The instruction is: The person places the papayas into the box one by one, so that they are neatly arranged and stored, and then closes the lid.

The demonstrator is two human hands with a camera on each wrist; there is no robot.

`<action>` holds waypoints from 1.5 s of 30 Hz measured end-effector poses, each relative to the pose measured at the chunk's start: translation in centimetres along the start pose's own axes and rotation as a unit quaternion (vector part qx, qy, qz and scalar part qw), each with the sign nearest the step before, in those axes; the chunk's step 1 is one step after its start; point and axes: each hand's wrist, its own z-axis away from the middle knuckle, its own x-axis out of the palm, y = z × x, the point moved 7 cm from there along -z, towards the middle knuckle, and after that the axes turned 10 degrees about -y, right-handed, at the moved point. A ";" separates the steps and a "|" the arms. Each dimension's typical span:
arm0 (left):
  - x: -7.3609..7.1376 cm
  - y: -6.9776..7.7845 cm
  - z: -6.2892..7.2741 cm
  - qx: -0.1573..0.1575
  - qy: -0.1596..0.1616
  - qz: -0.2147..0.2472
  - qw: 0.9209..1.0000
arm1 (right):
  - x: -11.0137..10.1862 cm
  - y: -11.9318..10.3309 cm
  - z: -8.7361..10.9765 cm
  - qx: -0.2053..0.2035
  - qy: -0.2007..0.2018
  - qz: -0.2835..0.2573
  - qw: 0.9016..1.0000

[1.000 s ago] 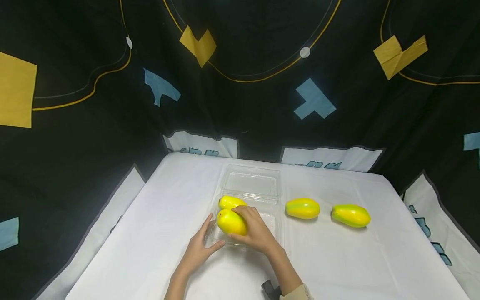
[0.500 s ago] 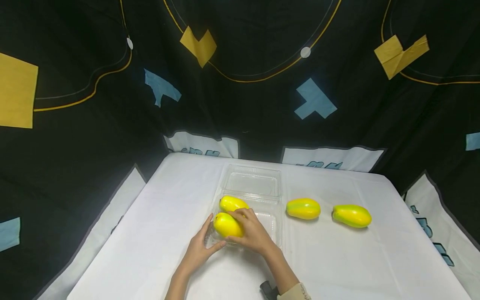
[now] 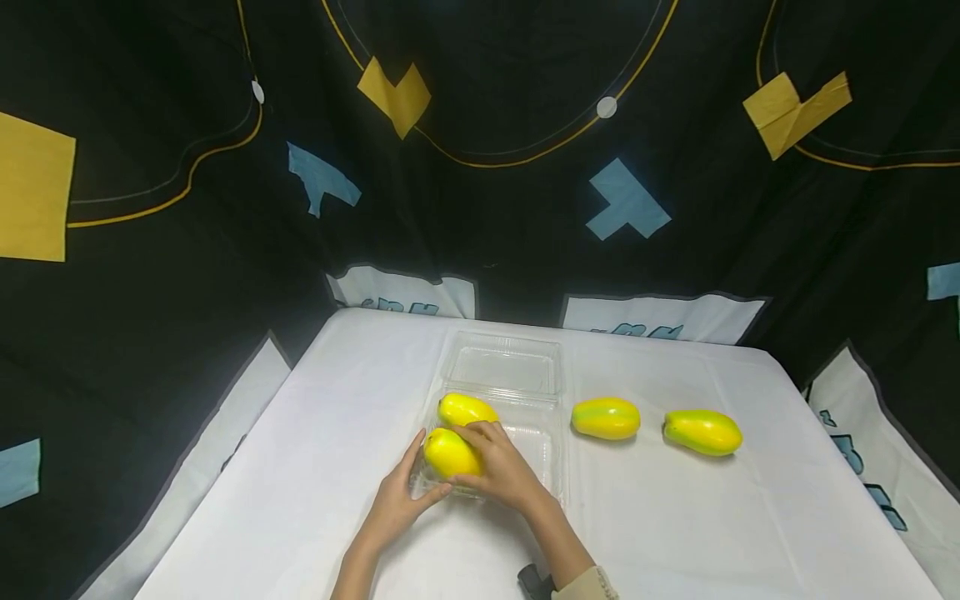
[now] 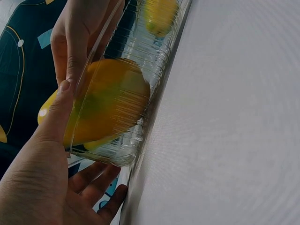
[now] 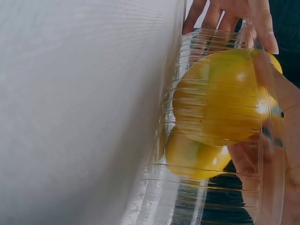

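Observation:
My right hand (image 3: 506, 471) grips a yellow-green papaya (image 3: 452, 452) from its right side, thumb near and fingers over the far side. This papaya sits low in the near left part of a clear plastic clamshell box (image 3: 557, 467). A second papaya (image 3: 465, 408) lies right behind it in the box. At the box's near left corner is my left hand (image 3: 395, 498), thumb and fingers spread around the corner. In the left wrist view its thumb (image 4: 58, 110) lies by the rim and its fingers (image 4: 96, 180) reach past the end wall.
The box's lid (image 3: 506, 367) lies folded back on the white table (image 3: 660, 525). To the right of the box are two more papayas, a nearer one (image 3: 606, 417) and a farther one (image 3: 702, 432). A dark device (image 3: 535, 581) is at my right wrist. Black cloth (image 3: 480, 217) hangs behind.
The right hand has moved the gripped papaya left and slightly down into the box's near left part. The left hand has stayed at the corner.

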 end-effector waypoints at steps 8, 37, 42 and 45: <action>0.0 0.2 0.1 0.006 0.001 0.002 1.000 | 0.3 0.0 -0.1 -0.006 -0.004 -0.001 1.000; 0.0 0.2 0.2 0.005 -0.004 0.010 1.000 | 0.5 0.4 -0.1 -0.009 -0.001 -0.004 1.000; 0.0 0.1 0.1 0.004 -0.002 0.007 1.000 | 0.5 0.5 -0.1 -0.007 -0.004 -0.012 1.000; 0.0 0.1 0.1 0.004 -0.001 0.004 1.000 | 0.4 0.5 -0.1 -0.007 -0.003 -0.014 1.000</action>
